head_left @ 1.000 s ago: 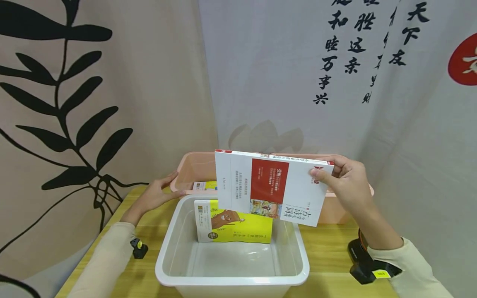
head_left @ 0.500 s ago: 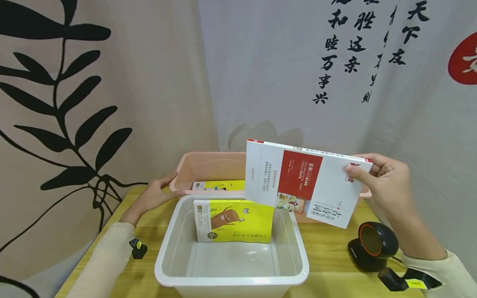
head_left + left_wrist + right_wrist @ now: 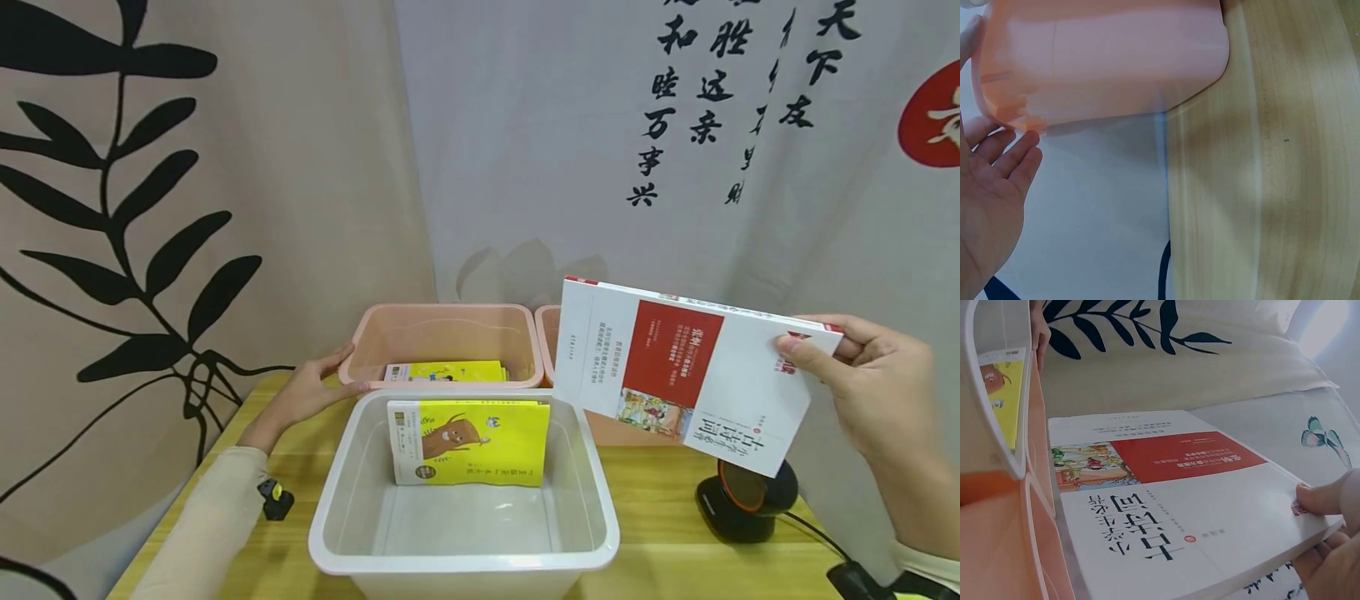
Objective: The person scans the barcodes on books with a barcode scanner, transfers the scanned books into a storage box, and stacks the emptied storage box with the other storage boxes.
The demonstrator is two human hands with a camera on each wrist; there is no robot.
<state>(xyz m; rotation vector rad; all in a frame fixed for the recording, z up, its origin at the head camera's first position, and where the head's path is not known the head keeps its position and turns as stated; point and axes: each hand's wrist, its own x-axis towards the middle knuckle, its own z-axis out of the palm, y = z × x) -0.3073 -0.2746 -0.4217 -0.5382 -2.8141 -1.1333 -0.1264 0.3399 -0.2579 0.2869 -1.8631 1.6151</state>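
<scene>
My right hand [image 3: 885, 392] pinches a white paperback book [image 3: 678, 367] by its right end, thumb on the cover and fingers behind. The book has a red block and a small coloured picture, and hangs tilted in the air right of the white bin [image 3: 465, 567]. In the right wrist view its cover faces the camera beside the bins. My left hand [image 3: 300, 400] rests at the left rim of a pink bin [image 3: 450, 333], its fingertips [image 3: 1032, 139] right at the edge. A yellow book [image 3: 480, 446] leans against the white bin's back wall.
Inside the left pink bin lies another yellow book [image 3: 457, 372]. A second pink bin [image 3: 546, 333] stands to its right, partly hidden by the white book. A round black device [image 3: 750, 508] with a cable sits on the wooden table [image 3: 645, 517]. Printed curtains hang behind.
My right hand has carried the white book to the right, off the white bin, uncovering the yellow book and the gap between the pink bins. The left hand has stayed at the rim.
</scene>
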